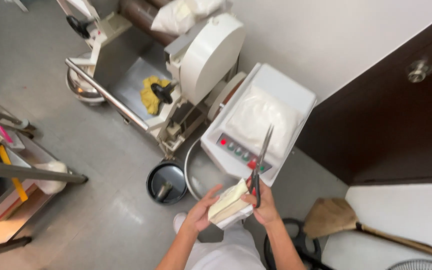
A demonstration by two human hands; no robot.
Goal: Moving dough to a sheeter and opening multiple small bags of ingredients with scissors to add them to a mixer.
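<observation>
My left hand and my right hand together hold a pale yellow block in white wrapping in front of my body. My right hand also grips a pair of scissors by the dark handles, with the long blades pointing up and closed. The block sits tilted between both palms. Below the hands I see my white trousers and a shoe.
A white machine with a button panel stands just ahead, a white bag lying on top. Beside it are a metal bowl, a dark round pot, a large roller machine, a metal rack at left, a broom and a dark door at right.
</observation>
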